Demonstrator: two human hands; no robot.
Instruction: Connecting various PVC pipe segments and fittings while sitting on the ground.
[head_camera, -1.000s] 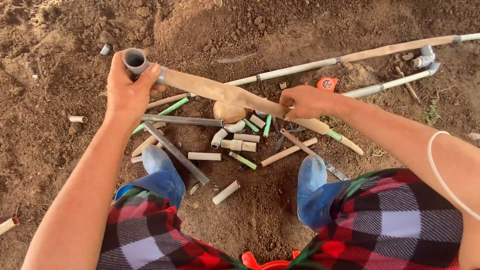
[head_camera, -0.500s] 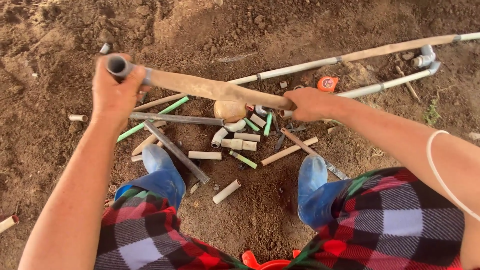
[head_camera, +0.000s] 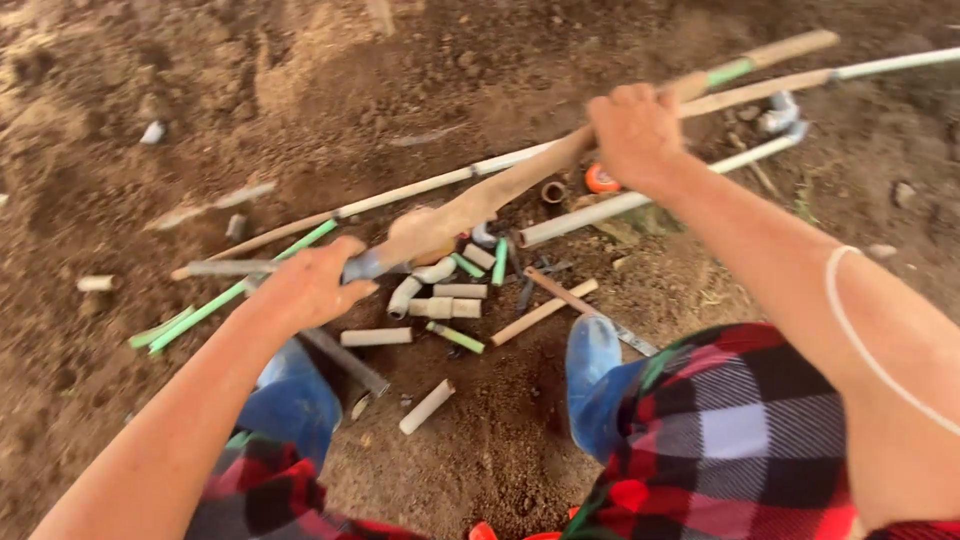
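Note:
I hold a long mud-caked pipe (head_camera: 480, 200) slanting from lower left to upper right over the ground. My left hand (head_camera: 308, 287) is closed on its lower end, where a grey fitting shows. My right hand (head_camera: 634, 130) grips it higher up, past the middle. Beyond that hand the pipe carries a green band (head_camera: 730, 72) and ends near the top right. Below the pipe lies a pile of short cut pipe pieces (head_camera: 442, 300), white and green.
A long thin pipe (head_camera: 420, 187) lies across the soil, and a second white pipe (head_camera: 640, 198) ends in elbow fittings (head_camera: 779, 115). An orange round object (head_camera: 600, 178), a green pipe (head_camera: 235, 292) and a grey rod (head_camera: 345, 360) lie nearby. My knees in blue jeans (head_camera: 598, 365) sit below.
My left hand has dropped from high at the left down toward the pile. My right hand has risen, so the pipe went from nearly level to steeply slanted.

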